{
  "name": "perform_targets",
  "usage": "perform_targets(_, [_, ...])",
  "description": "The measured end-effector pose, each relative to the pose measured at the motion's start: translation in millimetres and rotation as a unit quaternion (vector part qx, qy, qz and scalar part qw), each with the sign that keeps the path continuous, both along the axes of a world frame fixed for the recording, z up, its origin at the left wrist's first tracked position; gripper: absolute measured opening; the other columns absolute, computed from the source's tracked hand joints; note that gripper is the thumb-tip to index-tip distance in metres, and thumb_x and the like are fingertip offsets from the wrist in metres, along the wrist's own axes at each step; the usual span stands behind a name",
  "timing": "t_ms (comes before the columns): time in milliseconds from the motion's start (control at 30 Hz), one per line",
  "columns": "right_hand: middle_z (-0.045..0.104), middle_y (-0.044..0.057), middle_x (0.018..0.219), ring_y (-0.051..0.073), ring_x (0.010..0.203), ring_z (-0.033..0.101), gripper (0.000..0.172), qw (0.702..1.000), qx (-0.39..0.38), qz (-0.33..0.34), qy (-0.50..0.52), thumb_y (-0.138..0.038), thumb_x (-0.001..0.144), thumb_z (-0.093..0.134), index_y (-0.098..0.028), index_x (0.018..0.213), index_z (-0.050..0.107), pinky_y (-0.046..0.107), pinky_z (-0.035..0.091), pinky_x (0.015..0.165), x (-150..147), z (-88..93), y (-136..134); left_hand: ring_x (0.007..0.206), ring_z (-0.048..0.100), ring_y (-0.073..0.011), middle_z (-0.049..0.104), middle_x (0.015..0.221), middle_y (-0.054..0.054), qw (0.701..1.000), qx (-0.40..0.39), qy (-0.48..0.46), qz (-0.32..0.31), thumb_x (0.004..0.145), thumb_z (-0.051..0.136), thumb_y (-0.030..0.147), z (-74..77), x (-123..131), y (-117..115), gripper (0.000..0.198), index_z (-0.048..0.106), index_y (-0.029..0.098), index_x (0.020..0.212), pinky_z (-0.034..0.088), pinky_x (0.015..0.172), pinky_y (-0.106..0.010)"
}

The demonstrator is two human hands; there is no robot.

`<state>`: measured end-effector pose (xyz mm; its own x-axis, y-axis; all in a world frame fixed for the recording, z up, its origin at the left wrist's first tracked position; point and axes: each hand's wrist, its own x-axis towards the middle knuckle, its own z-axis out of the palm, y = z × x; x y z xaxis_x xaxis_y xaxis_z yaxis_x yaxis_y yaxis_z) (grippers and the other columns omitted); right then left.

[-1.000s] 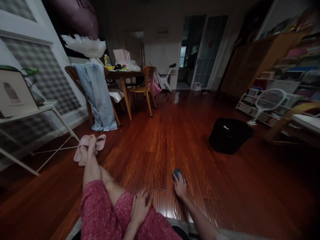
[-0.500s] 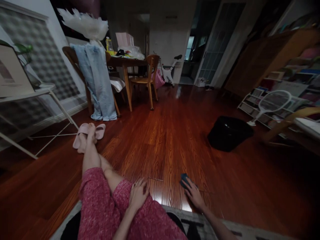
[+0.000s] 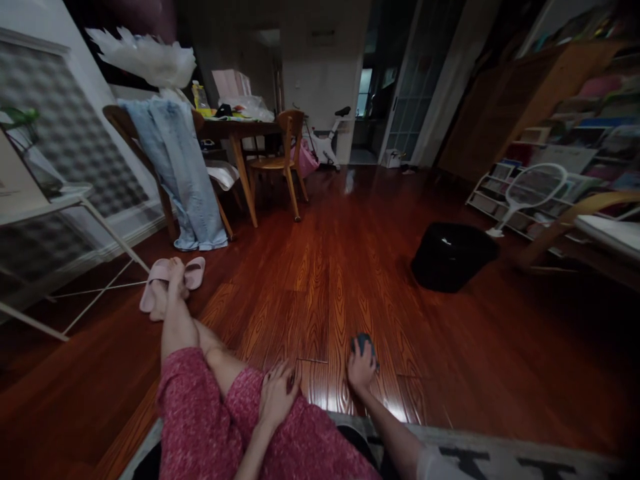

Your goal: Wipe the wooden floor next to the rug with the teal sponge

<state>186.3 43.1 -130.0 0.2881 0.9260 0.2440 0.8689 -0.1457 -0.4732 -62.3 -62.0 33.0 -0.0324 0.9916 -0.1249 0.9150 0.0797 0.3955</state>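
Observation:
I sit on the wooden floor (image 3: 320, 267) with my legs in red patterned trousers (image 3: 210, 427) stretched out and crossed. My left hand (image 3: 277, 397) rests flat on my thigh, fingers spread, holding nothing. My right hand (image 3: 361, 367) reaches forward and presses down on a small dark teal cloth or pad (image 3: 364, 343) on the floorboards, fingers curled over it. My bare feet lie by a pair of pink slippers (image 3: 173, 280).
A black low box (image 3: 453, 257) sits on the floor to the right. A wooden table (image 3: 235, 130) with chairs and hanging jeans (image 3: 175, 180) stands at the back left. A white folding rack (image 3: 75, 220) is at the left, shelves and a white swatter (image 3: 533, 190) at the right.
My right hand slid the teal pad to the right and nearer, then back left and forward over the boards. My left hand stayed on my thigh. The view shifted slightly.

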Motion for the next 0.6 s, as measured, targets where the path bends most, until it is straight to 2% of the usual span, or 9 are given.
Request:
perform_targets(67, [0.033, 0.009, 0.163, 0.029, 0.152, 0.024, 0.061, 0.986, -0.05, 0.153, -0.034, -0.022, 0.094, 0.034, -0.03, 0.155, 0.037, 0.058, 0.024, 0.117, -32, 2.6, -8, 0.142, 0.044, -0.0232, 0.053, 0.151, -0.008, 1.0, -0.008, 0.002, -0.005, 0.098, 0.038, 0.042, 2.5, 0, 0, 0.046, 0.063, 0.024, 0.133, 0.031, 0.117, -0.046])
perform_targets(167, [0.034, 0.005, 0.163, 0.024, 0.151, 0.026, 0.058, 0.924, -0.091, 0.366, -0.068, -0.024, 0.095, 0.04, -0.032, 0.152, 0.041, 0.05, 0.024, 0.12, -51, 13.2, -21, 0.142, 0.043, -0.0232, 0.051, 0.152, -0.009, 1.0, -0.015, 0.009, -0.006, 0.098, 0.039, 0.04, 5.2, 0, 0, 0.046, 0.06, 0.023, 0.136, 0.03, 0.117, -0.046])
perform_targets(233, [0.034, 0.004, 0.163, 0.021, 0.151, 0.026, 0.054, 0.88, -0.093, 0.462, -0.067, -0.029, 0.097, 0.042, -0.034, 0.151, 0.043, 0.046, 0.024, 0.121, -39, 22.5, -26, 0.142, 0.043, -0.0235, 0.051, 0.152, -0.01, 1.0, -0.015, 0.011, -0.005, 0.098, 0.04, 0.039, 5.6, -1, 0, 0.046, 0.06, 0.022, 0.136, 0.031, 0.117, -0.045])
perform_targets(300, [0.035, 0.002, 0.163, 0.02, 0.151, 0.027, 0.051, 0.865, -0.088, 0.489, -0.064, -0.033, 0.098, 0.041, -0.035, 0.149, 0.045, 0.045, 0.024, 0.121, -9, 28.9, -27, 0.141, 0.044, -0.0238, 0.051, 0.151, -0.01, 1.0, -0.012, 0.009, -0.006, 0.098, 0.041, 0.04, 5.0, -2, 0, 0.046, 0.061, 0.022, 0.135, 0.032, 0.117, -0.045])
perform_targets(333, [0.035, 0.002, 0.162, 0.019, 0.15, 0.028, 0.05, 0.872, -0.087, 0.477, -0.067, -0.034, 0.099, 0.04, -0.036, 0.149, 0.045, 0.044, 0.024, 0.121, 11, 29.9, -28, 0.141, 0.045, -0.024, 0.052, 0.151, -0.01, 1.0, -0.011, 0.009, -0.006, 0.098, 0.042, 0.041, 4.4, -2, 0, 0.046, 0.061, 0.022, 0.135, 0.032, 0.117, -0.045])
perform_targets(400, [0.038, 0.003, 0.161, 0.02, 0.149, 0.03, 0.05, 0.905, -0.085, 0.408, -0.083, -0.034, 0.099, 0.038, -0.035, 0.149, 0.046, 0.045, 0.026, 0.12, 60, 26.9, -31, 0.14, 0.046, -0.0241, 0.052, 0.151, -0.01, 1.0, -0.013, 0.01, -0.008, 0.098, 0.041, 0.042, 3.1, -3, 0, 0.046, 0.062, 0.022, 0.134, 0.032, 0.117, -0.046])
perform_targets(500, [0.039, 0.005, 0.16, 0.021, 0.147, 0.033, 0.051, 0.962, -0.082, 0.232, -0.116, -0.033, 0.099, 0.033, -0.032, 0.148, 0.048, 0.046, 0.031, 0.117, 135, 14.6, -41, 0.141, 0.044, -0.0232, 0.052, 0.151, -0.009, 1.0, -0.009, 0.012, -0.017, 0.098, 0.04, 0.043, 0.7, -5, 1, 0.046, 0.063, 0.022, 0.133, 0.031, 0.117, -0.044])
perform_targets(600, [0.037, 0.009, 0.161, 0.025, 0.147, 0.032, 0.055, 0.991, -0.08, 0.027, -0.106, -0.033, 0.099, 0.028, -0.028, 0.15, 0.045, 0.049, 0.032, 0.115, 184, 3.8, -49, 0.141, 0.044, -0.0228, 0.053, 0.151, -0.008, 1.0, -0.006, 0.012, -0.018, 0.099, 0.039, 0.044, -1.3, -5, 1, 0.047, 0.061, 0.024, 0.134, 0.031, 0.117, -0.044])
